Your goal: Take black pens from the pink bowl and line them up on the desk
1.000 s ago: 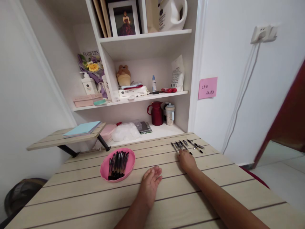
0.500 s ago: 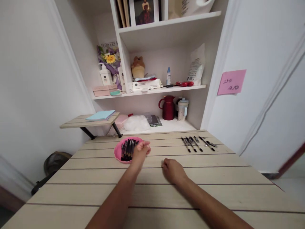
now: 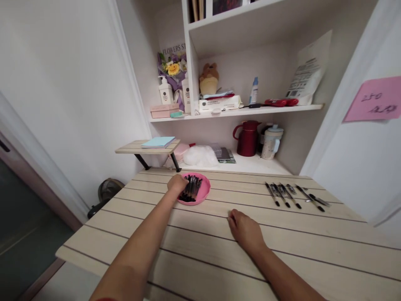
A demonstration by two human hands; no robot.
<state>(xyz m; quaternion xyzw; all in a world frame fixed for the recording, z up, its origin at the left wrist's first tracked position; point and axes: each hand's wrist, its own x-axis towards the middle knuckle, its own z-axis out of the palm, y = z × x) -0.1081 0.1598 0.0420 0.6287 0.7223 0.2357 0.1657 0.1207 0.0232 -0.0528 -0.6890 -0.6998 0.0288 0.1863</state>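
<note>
Fingers (image 3: 183, 180) of left hand (image 3: 177, 184) are overlapping pink tray (image 3: 204, 191) at left rim, just beside black pens (image 3: 191, 188); clamping cannot be judged. Right hand (image 3: 246, 230), fingers folded together, is sitting nearer than loose pens (image 3: 290, 196). Pink note (image 3: 374, 99) is reading "250"; lettering (image 3: 173, 49), "FLOWERS ST".

We read "FLOWERS ST" in dark capitals on the backing (image 3: 171, 48) behind the bouquet (image 3: 173, 68), where the shelf divider cuts the wording off. On the pink note (image 3: 373, 100) on the wall, we make out a handwritten "250", with a second line we cannot decipher. We see print too small to read on the pump bottle (image 3: 166, 93), pink box (image 3: 164, 111), white packet (image 3: 219, 103) and white bag (image 3: 308, 73).
</note>
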